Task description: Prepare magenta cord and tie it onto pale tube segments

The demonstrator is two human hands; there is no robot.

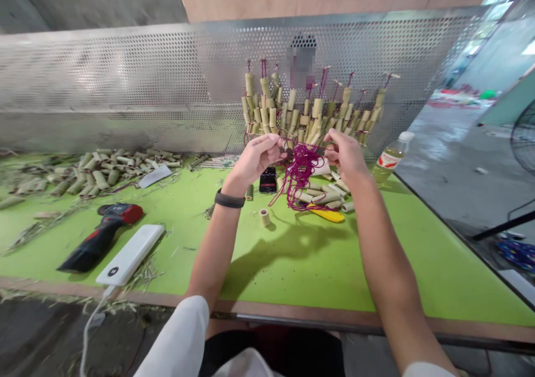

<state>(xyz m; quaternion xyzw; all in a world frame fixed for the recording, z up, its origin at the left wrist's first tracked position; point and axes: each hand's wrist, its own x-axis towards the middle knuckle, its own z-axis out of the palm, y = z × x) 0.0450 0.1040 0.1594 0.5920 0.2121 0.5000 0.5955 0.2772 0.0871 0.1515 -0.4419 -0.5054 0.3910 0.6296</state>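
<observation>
A tangled bunch of purple string (303, 168) hangs between my two hands, just above the table. My left hand (263, 151) pinches a part of the string at its left side, fingers closed. On the other side my right hand (343, 151) is closed on a strand of the same string. Beneath the bunch lie several short bamboo tubes (326, 196) and a yellow-handled tool (328, 214), partly covered. One short bamboo piece (264, 217) stands upright in front of my left hand. Behind that hand is a dark phone (268, 180).
Bamboo tubes strung on purple cord (309, 112) lean against the perforated metal panel (167, 87). To the left are a heap of cut bamboo (96, 170), a cordless drill (102, 235) and a white power bank (131, 254). A bottle (388, 158) stands near the right table edge.
</observation>
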